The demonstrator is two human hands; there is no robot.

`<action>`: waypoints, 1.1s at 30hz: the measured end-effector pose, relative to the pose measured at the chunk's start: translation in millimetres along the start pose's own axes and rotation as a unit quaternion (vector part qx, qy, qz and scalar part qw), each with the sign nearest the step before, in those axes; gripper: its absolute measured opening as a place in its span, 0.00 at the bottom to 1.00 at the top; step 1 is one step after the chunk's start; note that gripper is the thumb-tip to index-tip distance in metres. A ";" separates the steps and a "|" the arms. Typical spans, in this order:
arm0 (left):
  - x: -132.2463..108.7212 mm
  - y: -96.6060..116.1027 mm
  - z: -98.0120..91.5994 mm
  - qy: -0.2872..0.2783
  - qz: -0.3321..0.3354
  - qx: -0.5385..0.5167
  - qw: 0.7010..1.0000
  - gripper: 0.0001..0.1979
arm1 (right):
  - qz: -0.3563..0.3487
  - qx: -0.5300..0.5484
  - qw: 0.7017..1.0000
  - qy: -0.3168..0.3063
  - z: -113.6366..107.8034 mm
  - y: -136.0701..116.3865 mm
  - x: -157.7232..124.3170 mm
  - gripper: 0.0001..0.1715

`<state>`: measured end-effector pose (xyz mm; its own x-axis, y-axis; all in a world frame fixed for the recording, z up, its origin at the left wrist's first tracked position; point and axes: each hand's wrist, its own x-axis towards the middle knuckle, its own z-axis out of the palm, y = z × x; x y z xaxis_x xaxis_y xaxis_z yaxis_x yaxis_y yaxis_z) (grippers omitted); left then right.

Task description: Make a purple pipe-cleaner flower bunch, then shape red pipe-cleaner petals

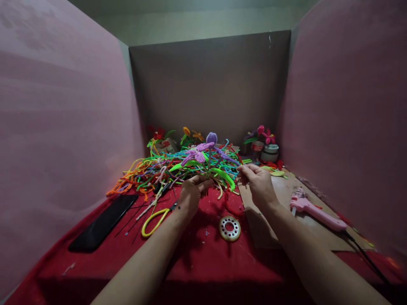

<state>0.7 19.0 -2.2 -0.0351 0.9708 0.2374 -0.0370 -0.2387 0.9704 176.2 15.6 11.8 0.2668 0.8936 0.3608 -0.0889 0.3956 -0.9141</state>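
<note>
My left hand (192, 192) is closed around the thin stems of a pipe-cleaner flower bunch, which stands upright above the fingers. It has a pinkish-purple flower (199, 153), a violet bud (211, 140) and bright green leaves (225, 177). To its right my right hand (254, 180) is raised with fingers pinched together, close to the tip of a violet petal (227, 156). Whatever lies in that pinch is too small to make out. Below the hands a round tape spool (229, 228) with a holed core lies flat. Yellow-handled scissors (155, 222) rest beside my left wrist, partly hidden.
Loose coloured pipe cleaners (140, 173) are heaped behind the hands. A black phone (103, 222) lies at left on the red cloth (203, 264). On a board (313, 233) at right sits a pink glue gun (318, 212) with a cord. Finished flowers and a jar (269, 153) stand behind.
</note>
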 end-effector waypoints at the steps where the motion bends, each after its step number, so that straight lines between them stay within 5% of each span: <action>1: -0.2 -0.2 0.5 -0.002 0.000 -0.002 1.000 0.13 | 0.022 0.006 1.000 -0.010 1.5 1.3 -0.2 0.12; 14: -5.8 2.4 4.2 0.002 0.029 -0.011 1.000 0.10 | 0.109 0.082 0.988 -0.069 2.4 1.4 -7.2 0.10; 25: -7.4 8.0 6.2 0.014 0.055 0.019 0.998 0.05 | -0.095 -0.008 0.992 0.082 -9.3 -12.5 -3.6 0.09; 30: -3.9 2.8 8.6 0.027 0.059 0.038 0.997 0.05 | -0.170 -0.100 0.980 -0.007 -6.1 -56.1 -3.6 0.08; 33: -2.3 -1.8 8.1 0.040 0.065 0.062 0.995 0.05 | -0.242 -0.237 0.940 -0.047 2.1 -76.2 -6.2 0.09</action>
<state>8.9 17.4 -4.2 -0.1113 0.9253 0.3625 0.0963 -0.3530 0.9306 179.3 -19.7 79.6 0.0773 0.6577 0.7493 0.4643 0.6414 -0.6108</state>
